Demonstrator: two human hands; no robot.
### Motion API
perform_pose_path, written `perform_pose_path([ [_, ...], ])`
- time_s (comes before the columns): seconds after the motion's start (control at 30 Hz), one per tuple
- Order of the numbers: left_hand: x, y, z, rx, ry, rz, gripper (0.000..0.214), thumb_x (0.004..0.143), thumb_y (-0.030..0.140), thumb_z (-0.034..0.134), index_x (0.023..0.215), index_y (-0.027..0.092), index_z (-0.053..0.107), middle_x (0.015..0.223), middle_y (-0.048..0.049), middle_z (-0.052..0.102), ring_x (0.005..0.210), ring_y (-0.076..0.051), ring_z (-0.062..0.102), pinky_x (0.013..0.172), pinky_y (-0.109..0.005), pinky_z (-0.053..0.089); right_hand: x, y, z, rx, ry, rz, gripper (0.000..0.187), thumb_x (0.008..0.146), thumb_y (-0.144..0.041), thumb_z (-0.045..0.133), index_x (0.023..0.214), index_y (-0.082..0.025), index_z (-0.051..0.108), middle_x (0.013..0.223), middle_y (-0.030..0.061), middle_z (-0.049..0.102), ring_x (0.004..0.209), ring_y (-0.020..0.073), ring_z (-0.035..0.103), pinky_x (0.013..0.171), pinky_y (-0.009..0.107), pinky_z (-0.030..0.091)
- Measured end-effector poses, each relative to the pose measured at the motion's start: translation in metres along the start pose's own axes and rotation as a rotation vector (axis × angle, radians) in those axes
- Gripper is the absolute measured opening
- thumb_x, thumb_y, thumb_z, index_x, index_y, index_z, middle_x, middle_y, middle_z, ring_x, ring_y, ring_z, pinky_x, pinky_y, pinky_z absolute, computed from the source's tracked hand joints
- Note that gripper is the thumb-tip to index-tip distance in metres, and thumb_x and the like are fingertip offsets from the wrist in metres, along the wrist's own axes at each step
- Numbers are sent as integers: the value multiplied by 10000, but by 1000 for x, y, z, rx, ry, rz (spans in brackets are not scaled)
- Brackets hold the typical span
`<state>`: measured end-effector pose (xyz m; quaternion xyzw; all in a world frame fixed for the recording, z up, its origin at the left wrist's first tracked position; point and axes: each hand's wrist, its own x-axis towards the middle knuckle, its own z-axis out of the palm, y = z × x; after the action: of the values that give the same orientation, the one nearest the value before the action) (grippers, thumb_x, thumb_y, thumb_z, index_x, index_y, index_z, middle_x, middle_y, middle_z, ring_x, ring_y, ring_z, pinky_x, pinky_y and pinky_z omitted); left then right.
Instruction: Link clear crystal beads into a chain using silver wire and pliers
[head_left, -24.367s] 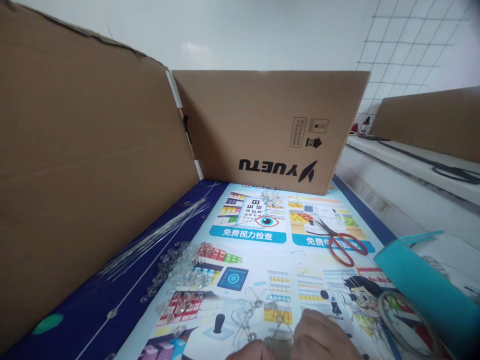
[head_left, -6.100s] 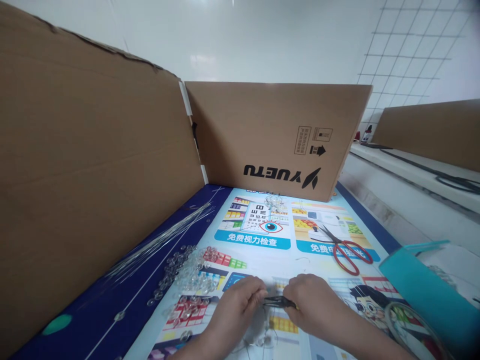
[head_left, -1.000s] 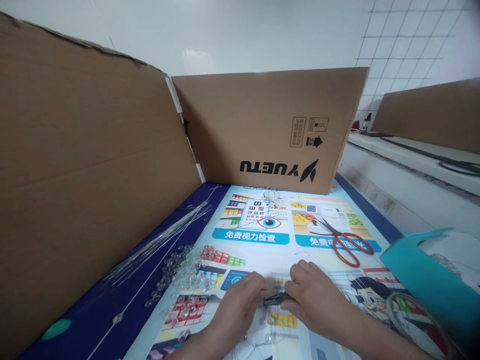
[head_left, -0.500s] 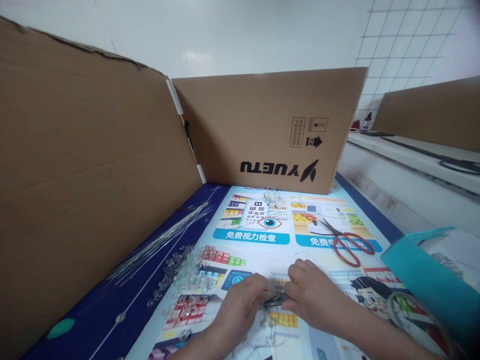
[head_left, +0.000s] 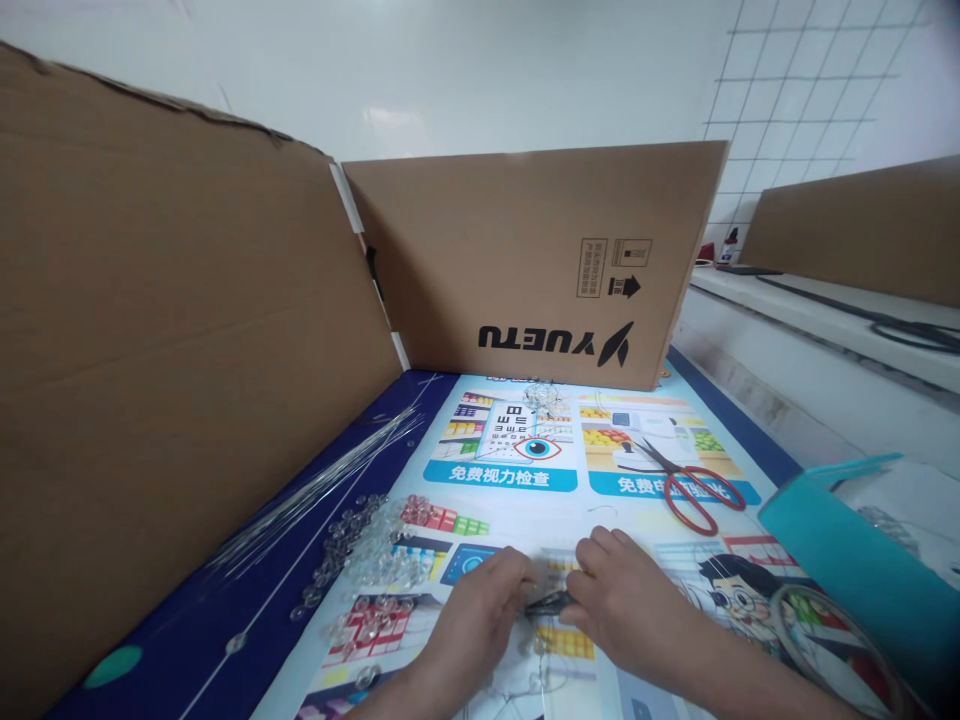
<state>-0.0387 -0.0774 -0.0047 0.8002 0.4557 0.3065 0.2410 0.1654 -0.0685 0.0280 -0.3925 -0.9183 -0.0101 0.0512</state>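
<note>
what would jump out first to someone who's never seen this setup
Probably the big cardboard panel across the back, with its black YUETU lettering upside down. Next, the red-handled scissors lying open on the printed sheet, right of centre. Then, front centre, the right hand gripping a dark tool, likely pliers, with the left hand at its tip.

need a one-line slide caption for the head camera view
Right hand holds dark pliers at the left hand, with clear beads and thin wires to the left, red-handled scissors beyond.
</note>
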Motion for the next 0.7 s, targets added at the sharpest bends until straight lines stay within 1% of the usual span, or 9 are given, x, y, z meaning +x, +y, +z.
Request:
perform_pose_path([
  [0.33, 0, 4, -1, 29, -29, -40, 166, 855, 146, 344, 747, 189, 462, 709, 2, 523, 671, -142, 501, 608, -233, 354, 0, 1, 5, -72, 55, -69, 220, 851, -383, 542, 737, -195, 552, 758, 23, 529, 787, 208, 420, 673, 348, 263],
  [0.47, 1, 5, -2, -4, -27, -45, 162, 866, 157, 353, 748, 191, 458, 724, 8, 526, 686, -136, 504, 621, -228, 353, 0, 0, 6, -77, 69, -77, 214, 852, -370, 542, 731, -194, 550, 755, 22, 529, 778, 205, 419, 662, 343, 261],
  [0.7, 0, 2, -2, 5, -34, -96, 146, 856, 142, 353, 758, 195, 448, 731, 8, 522, 678, -139, 498, 613, -232, 347, 0, 0, 7, -58, 39, -11, 188, 841, -362, 551, 743, -202, 560, 766, 29, 523, 796, 212, 417, 683, 343, 272],
])
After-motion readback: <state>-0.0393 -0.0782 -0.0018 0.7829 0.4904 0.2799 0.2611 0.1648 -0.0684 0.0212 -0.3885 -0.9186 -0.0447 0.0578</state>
